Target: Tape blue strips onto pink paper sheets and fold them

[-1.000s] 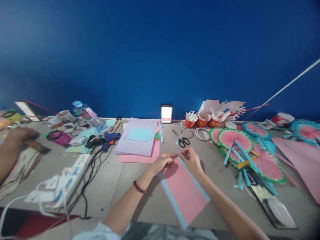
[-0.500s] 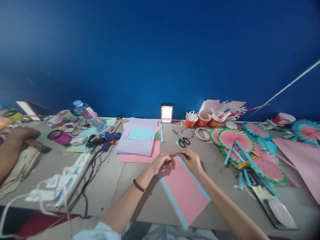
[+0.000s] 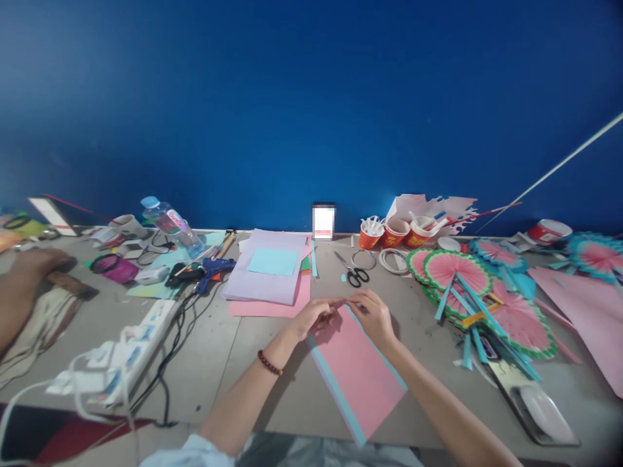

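Pinching away now, with left hand [image 3: 316, 316] and right hand [image 3: 374, 314] close together on the far edge of the blue-bordered pink paper [image 3: 360, 370], apparently to crease or steady that edge. Running back from the fingers toward the body, between the forearms, flat on the table [image 3: 419, 312]. Just beyond the right hand, scissors [image 3: 359, 277], presumably parked for easy reach. Farther past, red cups [image 3: 394, 237] with gold marks, unreadable. Out beyond the left hand, a bottle [image 3: 178, 225], tilted, its pinkish label too blurred to read.
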A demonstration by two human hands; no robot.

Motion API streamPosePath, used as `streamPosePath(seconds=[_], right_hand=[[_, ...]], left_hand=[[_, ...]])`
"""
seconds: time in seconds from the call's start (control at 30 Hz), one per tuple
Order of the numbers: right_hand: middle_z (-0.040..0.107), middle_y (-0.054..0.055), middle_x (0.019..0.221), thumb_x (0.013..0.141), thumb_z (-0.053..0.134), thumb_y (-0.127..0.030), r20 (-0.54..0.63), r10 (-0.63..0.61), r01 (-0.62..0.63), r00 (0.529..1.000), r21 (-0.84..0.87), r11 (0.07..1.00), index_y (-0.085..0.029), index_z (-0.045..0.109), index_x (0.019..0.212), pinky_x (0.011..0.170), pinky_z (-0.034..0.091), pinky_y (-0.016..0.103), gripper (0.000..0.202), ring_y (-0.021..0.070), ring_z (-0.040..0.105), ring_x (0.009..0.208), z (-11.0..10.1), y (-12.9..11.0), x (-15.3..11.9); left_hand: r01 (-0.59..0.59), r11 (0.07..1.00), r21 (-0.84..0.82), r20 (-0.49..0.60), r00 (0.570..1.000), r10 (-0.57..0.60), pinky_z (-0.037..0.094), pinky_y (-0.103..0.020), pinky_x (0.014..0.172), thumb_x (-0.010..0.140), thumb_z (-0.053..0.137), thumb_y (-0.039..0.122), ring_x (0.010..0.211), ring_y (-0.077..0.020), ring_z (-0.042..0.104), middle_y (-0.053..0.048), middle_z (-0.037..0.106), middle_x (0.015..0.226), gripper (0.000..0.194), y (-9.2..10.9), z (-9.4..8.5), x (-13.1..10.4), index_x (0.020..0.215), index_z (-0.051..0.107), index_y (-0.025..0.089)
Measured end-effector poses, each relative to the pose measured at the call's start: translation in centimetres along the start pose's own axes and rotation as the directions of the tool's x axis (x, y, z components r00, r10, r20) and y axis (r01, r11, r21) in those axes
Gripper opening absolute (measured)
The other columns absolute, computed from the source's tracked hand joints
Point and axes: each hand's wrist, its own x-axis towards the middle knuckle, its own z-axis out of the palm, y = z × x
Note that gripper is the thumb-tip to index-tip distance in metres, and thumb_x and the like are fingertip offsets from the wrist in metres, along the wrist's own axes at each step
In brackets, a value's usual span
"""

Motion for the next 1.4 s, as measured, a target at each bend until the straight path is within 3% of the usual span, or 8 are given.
streamPosePath(seconds=[0.33, 0.83, 1.4], right_hand=[[0.066, 0.005, 0.081, 0.089, 0.053, -0.027, -0.005, -0.060, 0.060, 0.998, -0.046, 0.997, -0.022, 0.065, 0.081, 0.074, 0.049, 0.031, 0.015, 0.0185, 0.061, 0.080, -0.19, -0.26, 0.06], [0.064, 0.005, 0.080, 0.089, 0.048, -0.025, 0.021, -0.054, 0.056, 0.998, -0.077, 0.995, -0.022, 0.062, 0.081, 0.074, 0.049, 0.031, 0.017, 0.0180, 0.059, 0.078, -0.11, -0.36, 0.14], [0.061, 0.004, 0.080, 0.087, 0.048, -0.022, 0.034, -0.033, 0.034, 0.999, -0.042, 0.999, -0.022, 0.059, 0.080, 0.070, 0.049, 0.028, 0.013, 0.0159, 0.058, 0.073, 0.01, -0.36, 0.15]], left_hand=[[-0.047, 0.995, 0.090, -0.006, 0.999, 0.048, 0.022, -0.018, 0.037, 0.070, 0.045, 0.023, 0.038, -0.0041, 0.030, 0.002, 0.048, 0.055, 0.060, 0.25, 0.37, -0.34, 0.126, 0.056, 0.005], [-0.002, 1.000, -0.011, 0.029, 1.000, 0.002, 0.021, -0.018, 0.036, 0.071, 0.046, 0.024, 0.036, -0.0038, 0.028, 0.002, 0.054, 0.059, 0.062, 0.14, 0.46, -0.35, 0.131, 0.049, 0.010], [0.013, 0.999, -0.047, -0.014, 1.000, -0.014, 0.018, -0.019, 0.037, 0.068, 0.046, 0.021, 0.038, -0.0026, 0.027, 0.003, 0.047, 0.066, 0.061, -0.07, 0.53, -0.26, 0.128, 0.054, 0.015]])
